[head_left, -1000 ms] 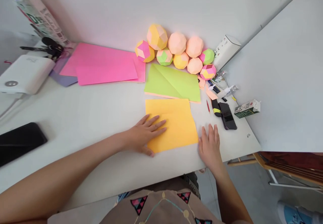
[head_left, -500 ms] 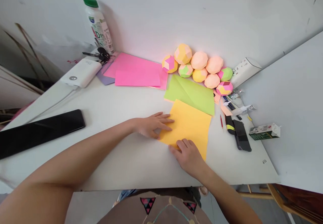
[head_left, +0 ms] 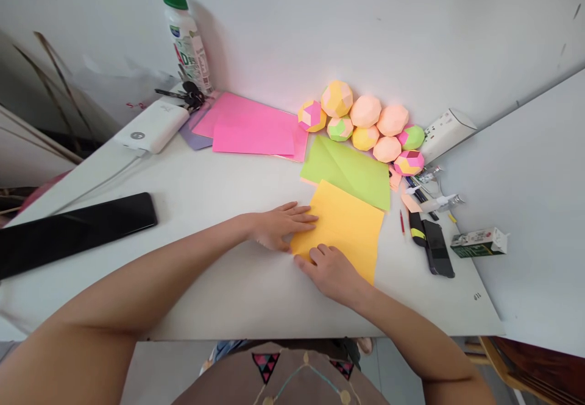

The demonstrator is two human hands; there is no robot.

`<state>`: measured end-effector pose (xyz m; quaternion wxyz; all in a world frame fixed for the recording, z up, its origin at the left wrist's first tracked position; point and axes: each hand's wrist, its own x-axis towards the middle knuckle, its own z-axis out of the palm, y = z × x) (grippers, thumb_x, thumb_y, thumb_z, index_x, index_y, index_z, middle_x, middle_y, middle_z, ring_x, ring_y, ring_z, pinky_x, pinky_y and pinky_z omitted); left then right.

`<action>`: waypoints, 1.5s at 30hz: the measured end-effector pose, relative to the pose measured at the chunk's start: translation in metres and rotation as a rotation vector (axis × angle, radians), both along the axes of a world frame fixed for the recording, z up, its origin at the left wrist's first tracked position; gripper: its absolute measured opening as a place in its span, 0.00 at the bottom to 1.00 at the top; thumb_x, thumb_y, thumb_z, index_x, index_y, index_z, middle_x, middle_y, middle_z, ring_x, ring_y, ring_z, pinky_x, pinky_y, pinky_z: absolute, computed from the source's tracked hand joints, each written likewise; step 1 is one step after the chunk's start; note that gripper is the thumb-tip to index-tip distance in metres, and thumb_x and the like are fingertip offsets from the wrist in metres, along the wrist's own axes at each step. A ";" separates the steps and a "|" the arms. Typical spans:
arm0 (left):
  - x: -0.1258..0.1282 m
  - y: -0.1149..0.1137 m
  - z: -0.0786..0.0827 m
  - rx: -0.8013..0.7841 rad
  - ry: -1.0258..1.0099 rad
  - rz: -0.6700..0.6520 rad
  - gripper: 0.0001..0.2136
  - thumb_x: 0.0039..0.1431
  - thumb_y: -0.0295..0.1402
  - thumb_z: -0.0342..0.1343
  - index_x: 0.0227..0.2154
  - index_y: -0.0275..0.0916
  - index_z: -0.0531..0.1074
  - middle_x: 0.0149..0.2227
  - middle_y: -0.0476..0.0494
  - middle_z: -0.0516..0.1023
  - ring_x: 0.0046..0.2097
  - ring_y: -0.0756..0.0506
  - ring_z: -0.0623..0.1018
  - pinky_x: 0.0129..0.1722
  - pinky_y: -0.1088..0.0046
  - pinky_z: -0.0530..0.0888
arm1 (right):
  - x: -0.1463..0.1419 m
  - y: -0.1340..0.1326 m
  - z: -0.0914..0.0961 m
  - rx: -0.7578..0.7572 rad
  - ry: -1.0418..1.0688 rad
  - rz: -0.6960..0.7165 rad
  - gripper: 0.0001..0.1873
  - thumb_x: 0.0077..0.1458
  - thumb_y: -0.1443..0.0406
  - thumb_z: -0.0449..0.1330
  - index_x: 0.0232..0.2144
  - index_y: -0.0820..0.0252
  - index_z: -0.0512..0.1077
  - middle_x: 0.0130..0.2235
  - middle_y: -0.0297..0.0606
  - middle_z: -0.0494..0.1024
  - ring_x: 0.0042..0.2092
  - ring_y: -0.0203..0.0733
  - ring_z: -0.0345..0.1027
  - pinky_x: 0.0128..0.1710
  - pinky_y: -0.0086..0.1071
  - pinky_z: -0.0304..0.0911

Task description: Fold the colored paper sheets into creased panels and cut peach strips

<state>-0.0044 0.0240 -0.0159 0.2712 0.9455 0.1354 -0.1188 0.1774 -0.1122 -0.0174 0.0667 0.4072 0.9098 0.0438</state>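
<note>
Head view: left hand (head_left: 278,227) splayed flat, apparently steadying the yellow sheet (head_left: 351,225); right hand (head_left: 333,272) curled at its near edge, pinch impossible to tell.

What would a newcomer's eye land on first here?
Likely the yellow paper, on the table with the left hand and right hand on it. Next, the faceted balls clustered near the wall, behind the green paper. The pink paper, left of the green, also stands out.

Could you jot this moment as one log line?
left hand: on orange sheet, left side | right hand: at its near edge | green sheet: beyond | faceted balls: farther back
</note>
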 end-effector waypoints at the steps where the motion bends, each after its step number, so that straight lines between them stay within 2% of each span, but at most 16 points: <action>1: 0.000 0.000 0.000 0.005 -0.002 -0.001 0.37 0.54 0.38 0.52 0.65 0.42 0.44 0.68 0.51 0.37 0.68 0.43 0.34 0.65 0.59 0.33 | 0.002 -0.002 0.001 -0.003 -0.010 0.000 0.17 0.57 0.73 0.50 0.49 0.59 0.64 0.31 0.37 0.67 0.31 0.40 0.57 0.27 0.33 0.46; 8: -0.001 0.000 -0.006 0.017 -0.020 0.000 0.36 0.54 0.39 0.51 0.65 0.45 0.43 0.68 0.53 0.37 0.68 0.44 0.34 0.65 0.59 0.33 | 0.032 -0.025 0.001 -0.019 -0.042 -0.022 0.19 0.57 0.74 0.51 0.50 0.59 0.63 0.31 0.37 0.67 0.32 0.40 0.57 0.29 0.34 0.48; 16: -0.004 0.002 -0.016 0.032 -0.067 -0.023 0.36 0.57 0.42 0.50 0.65 0.48 0.40 0.68 0.54 0.38 0.68 0.42 0.34 0.64 0.56 0.33 | 0.081 -0.071 0.006 -0.001 -0.032 -0.115 0.19 0.54 0.75 0.54 0.49 0.62 0.65 0.30 0.38 0.67 0.33 0.42 0.57 0.31 0.34 0.51; 22: -0.003 0.002 -0.015 0.028 -0.039 -0.025 0.35 0.58 0.41 0.49 0.65 0.48 0.38 0.68 0.54 0.37 0.68 0.42 0.34 0.64 0.55 0.34 | 0.117 -0.111 0.009 0.029 -0.032 -0.196 0.24 0.50 0.77 0.54 0.51 0.64 0.65 0.30 0.38 0.65 0.33 0.42 0.56 0.31 0.34 0.53; 26: -0.002 0.001 -0.014 0.023 -0.029 -0.033 0.35 0.59 0.42 0.48 0.65 0.48 0.38 0.68 0.54 0.37 0.68 0.42 0.34 0.64 0.54 0.34 | 0.129 -0.122 0.010 0.037 0.053 -0.225 0.22 0.51 0.76 0.53 0.50 0.65 0.66 0.29 0.38 0.65 0.31 0.41 0.57 0.29 0.33 0.54; 30: -0.002 0.000 -0.010 0.011 -0.012 -0.013 0.35 0.57 0.38 0.47 0.65 0.47 0.40 0.68 0.54 0.38 0.68 0.41 0.34 0.65 0.54 0.35 | 0.120 -0.109 0.019 0.080 0.291 -0.235 0.12 0.57 0.74 0.50 0.42 0.66 0.69 0.29 0.39 0.67 0.32 0.40 0.58 0.30 0.33 0.57; 32: -0.002 0.000 -0.007 -0.006 -0.012 -0.008 0.35 0.56 0.36 0.48 0.65 0.47 0.40 0.68 0.53 0.37 0.68 0.41 0.34 0.64 0.54 0.35 | 0.105 -0.094 0.024 0.106 0.393 -0.226 0.11 0.58 0.74 0.49 0.39 0.65 0.69 0.30 0.40 0.68 0.34 0.41 0.60 0.31 0.34 0.58; 34: -0.002 0.001 -0.004 -0.036 -0.009 -0.017 0.36 0.54 0.35 0.49 0.65 0.47 0.40 0.68 0.53 0.36 0.68 0.41 0.33 0.65 0.54 0.35 | 0.083 -0.075 0.026 0.102 0.445 -0.157 0.12 0.59 0.73 0.48 0.40 0.64 0.69 0.31 0.40 0.69 0.35 0.41 0.60 0.32 0.34 0.59; 38: -0.003 0.005 0.003 -0.094 -0.014 -0.028 0.38 0.51 0.32 0.49 0.65 0.47 0.43 0.68 0.54 0.37 0.68 0.42 0.34 0.65 0.55 0.35 | 0.031 -0.032 0.016 -0.005 0.342 0.019 0.16 0.60 0.71 0.47 0.48 0.63 0.67 0.36 0.42 0.70 0.36 0.40 0.61 0.32 0.33 0.59; 41: -0.003 0.007 0.006 -0.121 -0.019 -0.021 0.38 0.49 0.32 0.50 0.65 0.46 0.44 0.68 0.54 0.37 0.68 0.42 0.35 0.65 0.56 0.35 | 0.004 -0.005 0.004 -0.031 0.184 -0.001 0.15 0.61 0.67 0.48 0.48 0.63 0.67 0.34 0.41 0.68 0.32 0.39 0.59 0.27 0.31 0.55; 45: -0.003 0.008 0.006 -0.144 -0.023 -0.020 0.38 0.49 0.33 0.51 0.65 0.46 0.46 0.68 0.55 0.38 0.67 0.42 0.34 0.65 0.57 0.35 | -0.007 0.014 -0.001 -0.053 0.114 0.009 0.14 0.60 0.66 0.49 0.47 0.59 0.68 0.31 0.36 0.65 0.27 0.35 0.52 0.22 0.28 0.43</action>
